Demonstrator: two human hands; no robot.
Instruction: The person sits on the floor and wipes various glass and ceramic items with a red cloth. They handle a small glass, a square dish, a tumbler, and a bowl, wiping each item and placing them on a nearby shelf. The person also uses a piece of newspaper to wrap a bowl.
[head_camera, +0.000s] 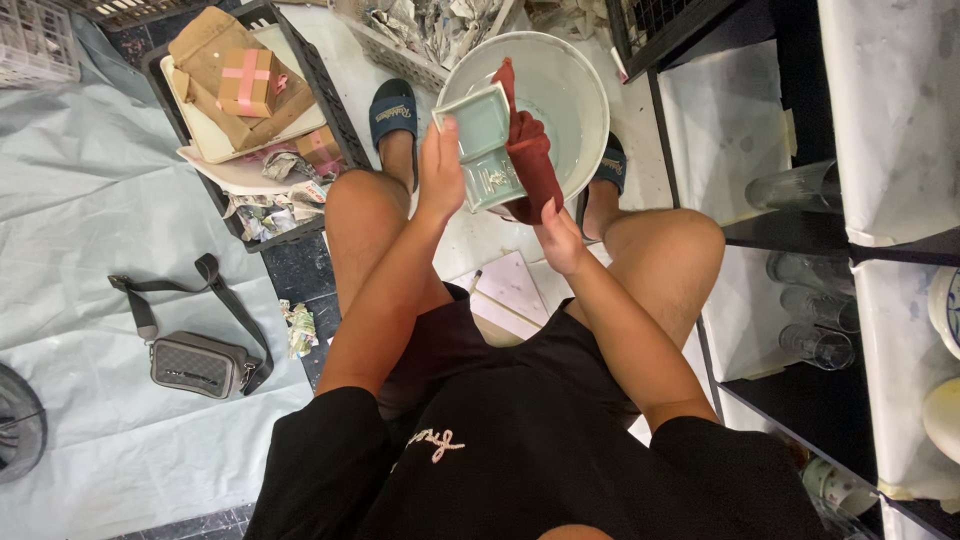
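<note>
My left hand (440, 170) holds a pale green square ceramic dish (484, 140) tilted on edge above a white basin (570, 100) between my feet. My right hand (558, 235) grips a dark red cloth (530, 155) and presses it against the right side of the dish. Most of my right hand's fingers are hidden in the cloth. The basin appears to hold a little water.
A black crate (330, 105) with cardboard boxes and crumpled newspaper stands at the upper left. A grey shoulder bag (195, 362) lies on a light sheet on the floor. Black shelves (790, 230) with clear glasses (800, 185) and crockery stand on the right.
</note>
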